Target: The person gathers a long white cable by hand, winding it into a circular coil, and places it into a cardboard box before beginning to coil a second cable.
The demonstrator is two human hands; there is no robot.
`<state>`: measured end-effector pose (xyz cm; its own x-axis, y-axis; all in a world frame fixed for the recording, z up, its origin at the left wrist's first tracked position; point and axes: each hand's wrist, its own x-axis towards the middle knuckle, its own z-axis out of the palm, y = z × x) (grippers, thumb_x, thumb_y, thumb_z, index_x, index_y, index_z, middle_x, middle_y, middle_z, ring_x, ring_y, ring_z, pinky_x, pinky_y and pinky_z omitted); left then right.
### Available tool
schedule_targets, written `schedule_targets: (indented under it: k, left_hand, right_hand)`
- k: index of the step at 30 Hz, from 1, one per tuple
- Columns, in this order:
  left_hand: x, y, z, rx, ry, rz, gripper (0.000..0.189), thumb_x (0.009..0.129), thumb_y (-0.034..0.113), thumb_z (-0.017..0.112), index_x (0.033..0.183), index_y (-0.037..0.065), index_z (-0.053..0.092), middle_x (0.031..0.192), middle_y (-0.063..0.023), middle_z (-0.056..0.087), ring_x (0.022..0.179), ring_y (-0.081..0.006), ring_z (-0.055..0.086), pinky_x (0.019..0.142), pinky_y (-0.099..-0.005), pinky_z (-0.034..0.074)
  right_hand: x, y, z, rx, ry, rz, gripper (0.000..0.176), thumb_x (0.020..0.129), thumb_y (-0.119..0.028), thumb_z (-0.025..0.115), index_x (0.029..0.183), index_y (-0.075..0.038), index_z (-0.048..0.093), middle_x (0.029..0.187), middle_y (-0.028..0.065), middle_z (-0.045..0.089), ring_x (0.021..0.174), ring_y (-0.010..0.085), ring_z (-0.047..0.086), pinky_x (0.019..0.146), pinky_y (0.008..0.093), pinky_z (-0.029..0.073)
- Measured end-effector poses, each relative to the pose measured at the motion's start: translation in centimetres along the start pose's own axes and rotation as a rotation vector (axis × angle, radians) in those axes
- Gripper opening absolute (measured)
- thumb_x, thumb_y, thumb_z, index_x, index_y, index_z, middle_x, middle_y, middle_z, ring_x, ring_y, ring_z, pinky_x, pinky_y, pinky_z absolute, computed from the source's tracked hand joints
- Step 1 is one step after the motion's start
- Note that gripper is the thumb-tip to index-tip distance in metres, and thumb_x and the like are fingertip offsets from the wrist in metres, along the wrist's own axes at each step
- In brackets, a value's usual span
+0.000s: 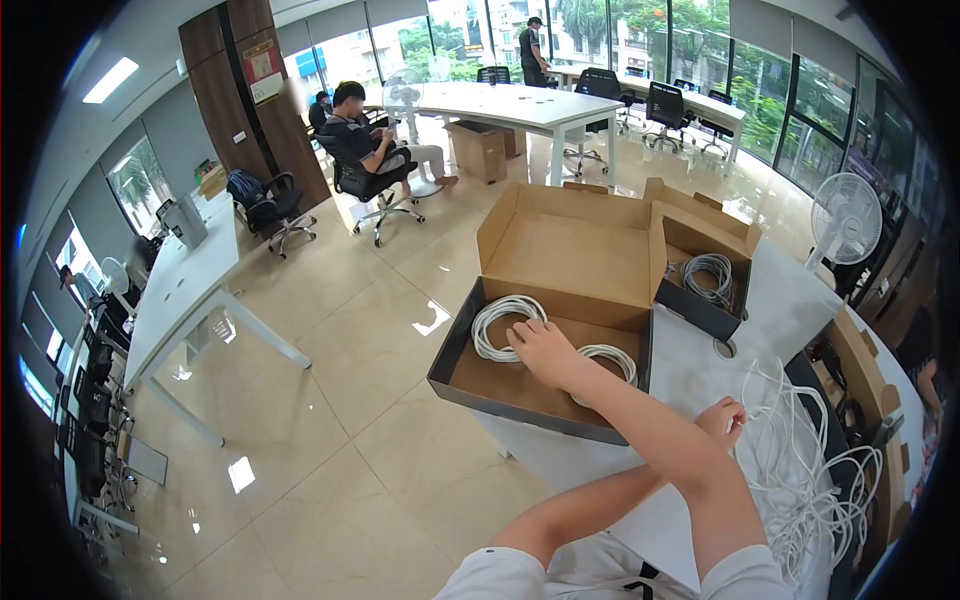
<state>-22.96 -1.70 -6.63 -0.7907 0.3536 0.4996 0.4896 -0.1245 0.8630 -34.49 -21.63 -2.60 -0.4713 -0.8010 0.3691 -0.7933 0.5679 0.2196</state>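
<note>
My right hand (545,352) reaches across my left arm into a large open cardboard box (475,385), black outside and brown inside. Its fingers are closed on the right side of a coil of white cable (486,335) in the box's left part. A second white cable coil (612,358) lies to the right, partly hidden by my right forearm. My left hand (722,422) is low over the white table (660,420), its fingers curled beside a loose tangle of white cable (800,450). A small white bit shows in its fingers, too small to name.
A smaller open box (700,300) behind holds a grey cable coil (710,277). Another box (850,370) with dark items stands at the right. A standing fan (845,215) is beyond the table. A seated person (360,140) and a standing person (533,52) are farther back.
</note>
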Motion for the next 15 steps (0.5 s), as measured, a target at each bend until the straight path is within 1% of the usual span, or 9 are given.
schedule_targets:
  k: [2,5,8,10,12,13,14,15]
  left_hand:
    - [0.0,0.3,-0.2,-0.002,-0.026,-0.026,0.009,0.074,0.0,0.057,0.081,0.005,0.057,0.082,-0.0058,0.055,0.064,-0.0179,0.053,0.057,-0.0285,0.041]
    - [0.0,-0.9,0.0,-0.031,-0.064,-0.036,0.009,0.074,0.001,0.059,0.082,0.004,0.057,0.084,-0.0061,0.055,0.068,-0.0169,0.053,0.059,-0.0277,0.042]
    - [0.1,-4.0,0.9,-0.041,-0.041,0.14,0.009,0.074,0.003,0.061,0.082,0.005,0.057,0.086,-0.0058,0.055,0.07,-0.016,0.053,0.061,-0.0272,0.043]
    - [0.0,-8.6,2.4,0.247,0.022,0.25,0.009,0.074,0.004,0.062,0.082,0.005,0.057,0.084,-0.0049,0.055,0.068,-0.0156,0.052,0.06,-0.0271,0.043]
    - [-0.2,-7.2,2.7,0.274,0.025,0.157,0.008,0.075,0.005,0.06,0.083,0.006,0.057,0.084,-0.0054,0.056,0.065,-0.0156,0.052,0.059,-0.0277,0.043]
    - [-0.5,-1.3,0.3,0.156,-0.005,0.009,0.007,0.076,0.004,0.058,0.083,0.006,0.058,0.085,-0.0065,0.057,0.064,-0.0159,0.052,0.059,-0.0284,0.043]
    - [-0.3,2.2,-1.3,0.036,-0.038,-0.137,0.007,0.077,0.004,0.056,0.083,0.006,0.059,0.086,-0.0075,0.057,0.063,-0.0161,0.052,0.058,-0.029,0.043]
    - [0.1,2.1,-1.4,0.054,-0.024,-0.123,0.007,0.077,0.003,0.056,0.083,0.006,0.059,0.086,-0.0075,0.058,0.062,-0.0165,0.052,0.058,-0.0289,0.043]
  right_hand:
    - [-0.4,0.2,-1.0,0.081,-0.005,0.026,0.058,0.069,-0.016,0.069,0.12,0.003,0.051,0.112,0.0131,0.05,0.108,0.0277,0.047,0.089,0.0388,0.042]
    - [-1.4,0.8,-5.7,0.098,0.169,-0.016,0.054,0.07,-0.011,0.066,0.12,0.002,0.051,0.119,0.0151,0.048,0.113,0.0298,0.045,0.091,0.0408,0.041]
    - [-3.7,1.3,-13.4,0.193,0.257,-0.037,0.05,0.07,-0.008,0.067,0.117,0.0,0.053,0.118,0.0142,0.049,0.113,0.0295,0.046,0.09,0.0398,0.042]
    - [-6.4,0.9,-19.4,0.284,0.405,-0.072,0.041,0.069,-0.005,0.066,0.11,-0.002,0.058,0.108,0.0127,0.055,0.103,0.03,0.053,0.086,0.0393,0.043]
    - [-10.6,-0.1,-25.8,0.278,0.566,-0.117,0.033,0.07,-0.001,0.065,0.103,-0.002,0.061,0.097,0.0102,0.06,0.09,0.0277,0.057,0.079,0.0352,0.045]
    - [-13.1,-1.5,-29.4,0.318,0.689,-0.065,0.022,0.072,0.003,0.062,0.093,-0.004,0.063,0.091,0.0075,0.061,0.081,0.0248,0.058,0.072,0.0304,0.045]
    - [-18.1,-2.8,-34.1,0.269,0.498,0.026,0.02,0.081,-0.006,0.059,0.101,-0.005,0.057,0.105,0.01,0.056,0.089,0.0282,0.056,0.083,0.0378,0.045]
    - [-19.1,-4.0,-35.5,0.471,0.902,-0.179,0.019,0.081,-0.018,0.06,0.095,-0.006,0.057,0.09,0.0098,0.055,0.078,0.0277,0.055,0.076,0.0361,0.043]
